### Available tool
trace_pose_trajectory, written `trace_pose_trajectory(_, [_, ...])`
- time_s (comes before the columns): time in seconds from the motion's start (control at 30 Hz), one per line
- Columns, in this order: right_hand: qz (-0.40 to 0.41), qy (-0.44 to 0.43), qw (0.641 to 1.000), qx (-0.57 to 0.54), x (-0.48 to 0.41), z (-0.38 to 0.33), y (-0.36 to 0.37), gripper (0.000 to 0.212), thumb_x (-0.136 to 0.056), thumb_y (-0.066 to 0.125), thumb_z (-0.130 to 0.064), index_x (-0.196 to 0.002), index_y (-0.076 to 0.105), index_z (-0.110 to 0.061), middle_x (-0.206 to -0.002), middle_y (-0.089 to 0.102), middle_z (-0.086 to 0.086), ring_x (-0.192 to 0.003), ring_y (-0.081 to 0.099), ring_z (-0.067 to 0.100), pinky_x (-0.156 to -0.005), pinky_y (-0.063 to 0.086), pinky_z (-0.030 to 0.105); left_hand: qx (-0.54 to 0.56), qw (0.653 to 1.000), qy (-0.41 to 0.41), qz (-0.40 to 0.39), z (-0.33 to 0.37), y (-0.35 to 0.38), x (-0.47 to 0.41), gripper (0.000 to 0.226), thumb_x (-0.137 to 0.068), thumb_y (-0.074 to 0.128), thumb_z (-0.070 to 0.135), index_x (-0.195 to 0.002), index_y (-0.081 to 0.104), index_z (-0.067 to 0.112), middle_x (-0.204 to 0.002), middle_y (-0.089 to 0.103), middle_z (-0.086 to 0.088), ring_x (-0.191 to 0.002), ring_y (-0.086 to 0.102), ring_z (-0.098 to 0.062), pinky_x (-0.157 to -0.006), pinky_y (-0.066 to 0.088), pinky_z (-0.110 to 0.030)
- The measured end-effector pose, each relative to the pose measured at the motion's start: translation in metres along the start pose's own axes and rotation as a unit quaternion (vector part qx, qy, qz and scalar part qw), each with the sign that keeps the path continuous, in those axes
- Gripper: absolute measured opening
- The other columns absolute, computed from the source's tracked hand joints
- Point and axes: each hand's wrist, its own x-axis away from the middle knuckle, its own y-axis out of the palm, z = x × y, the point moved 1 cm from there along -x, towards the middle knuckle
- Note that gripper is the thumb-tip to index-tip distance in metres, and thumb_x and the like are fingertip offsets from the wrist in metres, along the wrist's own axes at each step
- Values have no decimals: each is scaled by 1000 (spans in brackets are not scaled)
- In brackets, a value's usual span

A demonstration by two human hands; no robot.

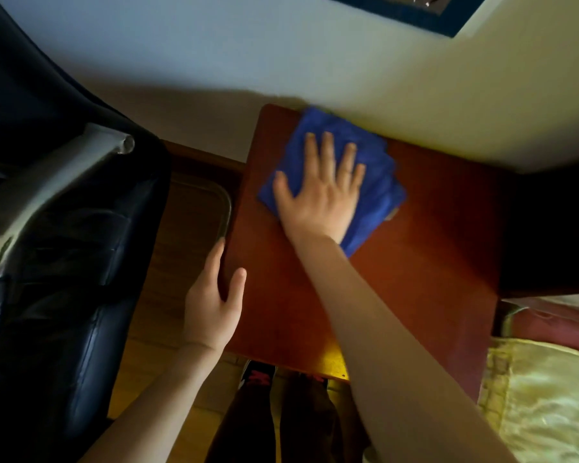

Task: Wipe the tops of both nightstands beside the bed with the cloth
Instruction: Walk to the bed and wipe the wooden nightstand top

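A reddish-brown wooden nightstand (415, 262) fills the middle of the view, its top bare apart from a folded blue cloth (378, 182) near the back edge by the wall. My right hand (321, 195) lies flat on the cloth, fingers spread, pressing it onto the wood. My left hand (214, 302) rests on the nightstand's left edge, thumb on top and fingers curled over the side.
A dark leather chair (57, 262) with a grey metal armrest stands close on the left. The bed (542, 396) with a pale yellow cover lies at the lower right. A pale wall (315, 61) runs behind the nightstand. My legs and shoes stand below the front edge.
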Motion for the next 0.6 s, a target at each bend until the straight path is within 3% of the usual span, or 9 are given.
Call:
trace_pose_trajectory(0.13, [-66,-140,988,7,1,-56,13,74,-87,39,-57,-152,26,-25,-161,21,-1,-150,4,33,-120,0,50,-15,1000,-2,7,2,-1,0,62,-91,47,40,-147,38,16,-143,52,-5,-123,46,-4,-97,35,-15])
trace_pose_trajectory(0.3, [-80,-256,963,34,-2,-9,3,72,-90,30,-61,-154,19,-27,-162,18,-4,-151,3,26,-121,0,46,-11,1000,-14,1,6,-1,2,63,-90,44,43,-148,35,21,-137,50,6,-117,45,-5,-96,39,-26])
trace_pose_trajectory(0.43, [-62,-234,970,19,0,67,-16,71,-89,37,-58,-152,28,-26,-159,28,-4,-150,15,26,-121,7,45,-17,1000,-12,-8,6,-1,3,59,-93,44,44,-148,33,25,-128,49,12,-113,50,-8,-91,44,-30])
trace_pose_trajectory(0.6, [-34,-105,994,20,-2,187,-45,71,-87,42,-54,-151,30,-26,-158,32,-2,-148,21,27,-119,13,45,-24,1000,-6,-12,11,1,4,54,-99,47,30,-150,31,24,-137,46,10,-119,44,-8,-98,41,-35])
